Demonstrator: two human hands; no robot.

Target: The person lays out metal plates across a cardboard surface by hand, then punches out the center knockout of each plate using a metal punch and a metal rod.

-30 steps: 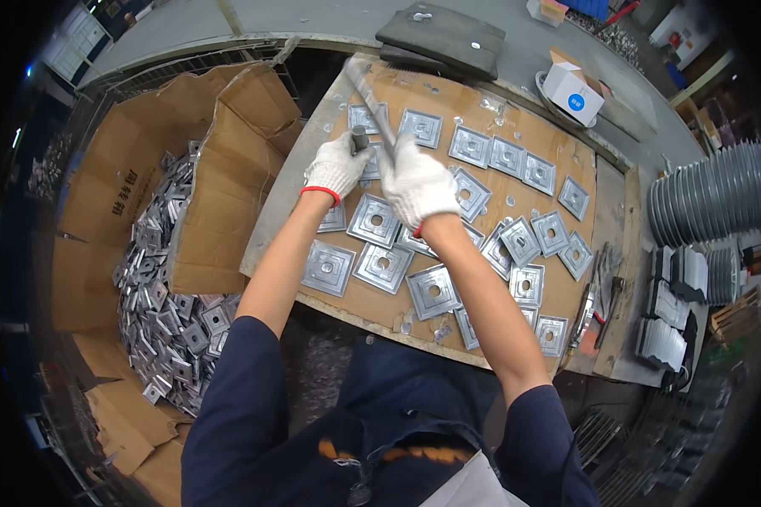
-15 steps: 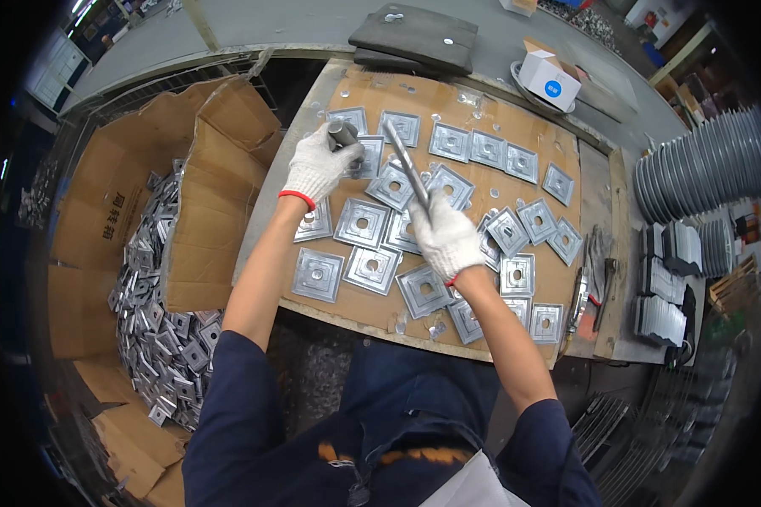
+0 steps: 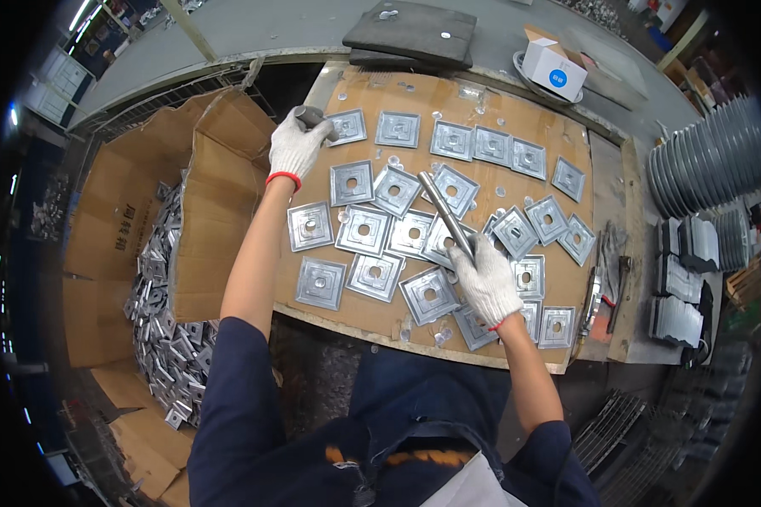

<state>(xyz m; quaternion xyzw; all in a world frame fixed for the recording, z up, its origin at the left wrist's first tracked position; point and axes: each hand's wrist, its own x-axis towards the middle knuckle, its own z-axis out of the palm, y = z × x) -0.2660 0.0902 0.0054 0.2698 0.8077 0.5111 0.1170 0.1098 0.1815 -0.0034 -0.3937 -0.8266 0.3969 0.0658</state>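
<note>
My left hand, in a white knit glove with a red cuff, is closed around a short grey metal cylinder. It hovers at the left edge of a square metal plate at the board's far left. My right hand, gloved alike, grips a metal rod that slants up and to the left over the plates. Several square plates with stepped rims lie about the board. Many nearer ones, such as a plate below my left hand, have a round hole; those in the far row show none.
Cardboard covers the work board, with small round metal discs scattered on it. At left, a large carton holds heaped metal parts. A small white box stands far right, near stacked round discs. Tools lie by the right edge.
My left hand has moved left with the cylinder, uncovering a holed plate. My right hand has drawn the rod nearer and to the right. The view has shifted slightly.
</note>
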